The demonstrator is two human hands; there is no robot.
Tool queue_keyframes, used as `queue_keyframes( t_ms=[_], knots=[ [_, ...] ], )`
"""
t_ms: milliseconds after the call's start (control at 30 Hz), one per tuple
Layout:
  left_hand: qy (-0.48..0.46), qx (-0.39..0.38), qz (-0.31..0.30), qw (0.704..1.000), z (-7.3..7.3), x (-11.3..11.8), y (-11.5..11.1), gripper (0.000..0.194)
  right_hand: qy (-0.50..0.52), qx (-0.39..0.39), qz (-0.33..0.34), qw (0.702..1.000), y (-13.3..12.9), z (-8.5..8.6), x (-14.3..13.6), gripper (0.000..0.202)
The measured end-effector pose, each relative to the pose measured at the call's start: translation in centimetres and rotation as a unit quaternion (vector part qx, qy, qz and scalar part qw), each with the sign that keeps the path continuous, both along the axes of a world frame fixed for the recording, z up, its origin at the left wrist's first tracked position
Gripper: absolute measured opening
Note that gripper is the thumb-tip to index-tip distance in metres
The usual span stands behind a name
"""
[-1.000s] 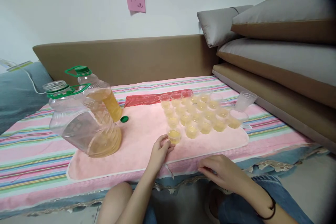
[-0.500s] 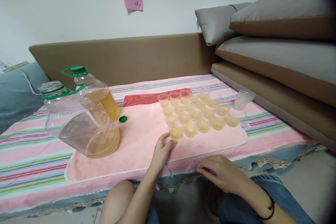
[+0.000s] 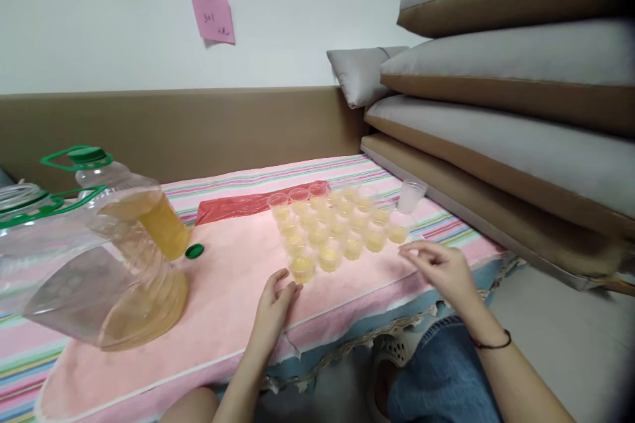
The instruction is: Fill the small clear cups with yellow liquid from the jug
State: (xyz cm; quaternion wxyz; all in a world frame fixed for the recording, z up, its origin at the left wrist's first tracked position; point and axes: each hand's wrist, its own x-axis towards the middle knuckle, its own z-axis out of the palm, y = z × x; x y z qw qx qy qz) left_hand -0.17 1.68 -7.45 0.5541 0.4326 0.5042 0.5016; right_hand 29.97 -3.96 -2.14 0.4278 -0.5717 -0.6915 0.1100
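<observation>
Clear plastic cups (image 3: 329, 259) of pale yellow liquid stand in close rows on a pink mat (image 3: 223, 297). My left hand (image 3: 274, 304) is beside the front-left cup (image 3: 301, 269), its fingers apart at the cup's left and near side. They touch it or nearly so; I cannot tell which. My right hand (image 3: 444, 271) hovers above the mat's edge, fingers loosely spread and holding nothing. Its fingertips are just in front of the right-end cup (image 3: 397, 230). Behind that one rises a stack of clear cups (image 3: 411, 196), slightly tilted.
On the left stand two big jugs of yellow liquid: an uncapped near jug (image 3: 143, 317) and a capped far jug (image 3: 166, 225). A green cap (image 3: 194, 251) lies beside them. Red plastic (image 3: 238, 206) is spread behind the cups. Grey-brown cushions (image 3: 496, 125) are piled at right.
My right hand has risen from over my lap and moved forward to the right end of the front row. My left hand remains by the front-left cup. The view has turned right.
</observation>
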Motion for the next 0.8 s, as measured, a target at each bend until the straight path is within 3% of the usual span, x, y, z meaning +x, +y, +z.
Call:
queue_keyframes(
  t_ms=[100, 233, 333, 500, 667, 800],
  knots=[
    [0.018, -0.004, -0.006, 1.000, 0.6, -0.8, 0.0, 0.066, 0.046, 0.063, -0.165, 0.983, 2.2, 1.5, 5.8, 0.039],
    [0.040, 0.010, 0.012, 0.999, 1.8, -1.9, -0.2, 0.070, 0.042, 0.060, -0.262, 0.962, 7.4, 2.7, 12.6, 0.037],
    [0.056, 0.021, 0.047, 0.997, 2.4, -2.4, -0.1, 0.070, 0.017, 0.007, -0.265, 0.964, 11.8, 2.6, 15.8, 0.029],
    [0.090, 0.039, 0.102, 0.990, 2.3, -2.6, 0.5, 0.067, -0.027, -0.058, -0.220, 0.973, 16.9, 1.8, 17.5, 0.048],
    [0.098, 0.040, 0.116, 0.988, 2.2, -2.3, 0.7, 0.062, -0.054, -0.088, -0.212, 0.972, 18.8, 2.0, 18.0, 0.097],
    [0.094, 0.032, 0.114, 0.989, 2.2, -2.0, 0.7, 0.060, -0.080, -0.101, -0.227, 0.965, 18.9, 2.6, 18.4, 0.109]
  ],
)
